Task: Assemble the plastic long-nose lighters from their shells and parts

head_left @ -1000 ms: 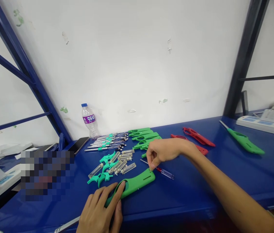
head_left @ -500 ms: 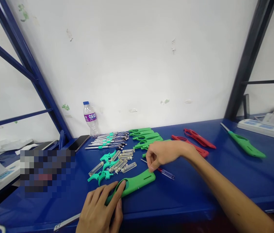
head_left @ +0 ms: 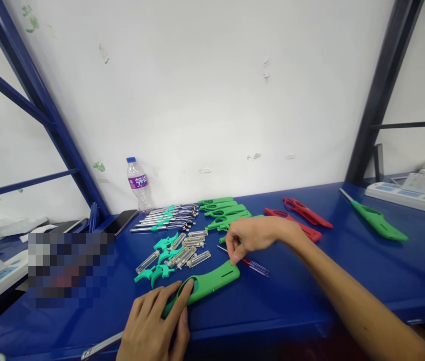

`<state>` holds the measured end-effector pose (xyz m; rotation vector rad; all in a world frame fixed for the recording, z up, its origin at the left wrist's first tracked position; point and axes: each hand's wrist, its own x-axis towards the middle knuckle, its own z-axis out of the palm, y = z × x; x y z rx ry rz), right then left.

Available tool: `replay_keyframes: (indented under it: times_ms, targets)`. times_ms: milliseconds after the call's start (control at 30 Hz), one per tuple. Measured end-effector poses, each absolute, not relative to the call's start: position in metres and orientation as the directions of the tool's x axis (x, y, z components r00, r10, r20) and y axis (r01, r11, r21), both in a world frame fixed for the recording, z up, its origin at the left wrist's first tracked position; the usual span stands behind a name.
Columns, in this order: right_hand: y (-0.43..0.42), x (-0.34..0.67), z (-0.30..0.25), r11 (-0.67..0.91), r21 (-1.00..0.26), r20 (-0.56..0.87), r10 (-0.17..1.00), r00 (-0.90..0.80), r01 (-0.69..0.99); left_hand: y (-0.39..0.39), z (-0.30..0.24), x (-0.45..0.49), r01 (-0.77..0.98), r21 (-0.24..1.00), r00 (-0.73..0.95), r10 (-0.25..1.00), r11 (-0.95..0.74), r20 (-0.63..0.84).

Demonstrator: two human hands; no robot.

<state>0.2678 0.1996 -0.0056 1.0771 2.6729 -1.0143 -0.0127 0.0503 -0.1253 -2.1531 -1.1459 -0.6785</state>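
A green lighter casing (head_left: 216,281) lies slanted near the table's front edge, its slotted end up and to the right. My left hand (head_left: 155,321) is wrapped over its lower end, fingers across the oval trigger opening. From under that hand a metal tube (head_left: 103,345) sticks out to the left. At the slotted end, the closed fingertips of my right hand (head_left: 244,240) pinch the casing's far corner; anything small between them is hidden. Just behind that end lies a screwdriver (head_left: 256,267) with a clear handle, its shaft partly covered by my right hand.
Left of the casing lie teal triggers (head_left: 161,272) and clear fuel tanks (head_left: 198,258). Behind are metal lighter tubes (head_left: 152,224), green casings (head_left: 231,218), red casings (head_left: 308,213) and a bottle (head_left: 139,185). A green lighter (head_left: 380,220) and a power strip (head_left: 411,198) are at right.
The camera view has shifted slightly. Both hands keep the same hold on the green lighter casing, which stays in place.
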Motion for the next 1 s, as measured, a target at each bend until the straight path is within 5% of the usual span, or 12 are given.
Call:
replay_keyframes:
  times_ms: [233, 633, 867, 1000]
  targets:
    - [0.189, 0.286, 0.016, 0.475, -0.542, -0.325, 0.642, -0.694, 0.693, 0.051, -0.125, -0.013, 0.853, -0.273, 0.497, 0.53, -0.445, 0.688]
    - [0.193, 0.29, 0.003, 0.39, -0.335, -0.494, 0.702, -0.513, 0.858, 0.049, -0.126, -0.013, 0.86, -0.258, 0.484, 0.545, -0.44, 0.684]
    - [0.184, 0.289, 0.009, 0.405, -0.354, -0.452, 0.715, -0.533, 0.843, 0.049, -0.126, -0.012, 0.861, -0.259, 0.484, 0.547, -0.438, 0.683]
    - [0.174, 0.308, 0.024, 0.387, -0.406, -0.313, 0.792, -0.524, 0.828, 0.049, -0.127, -0.013, 0.859, -0.278, 0.495, 0.557, -0.43, 0.667]
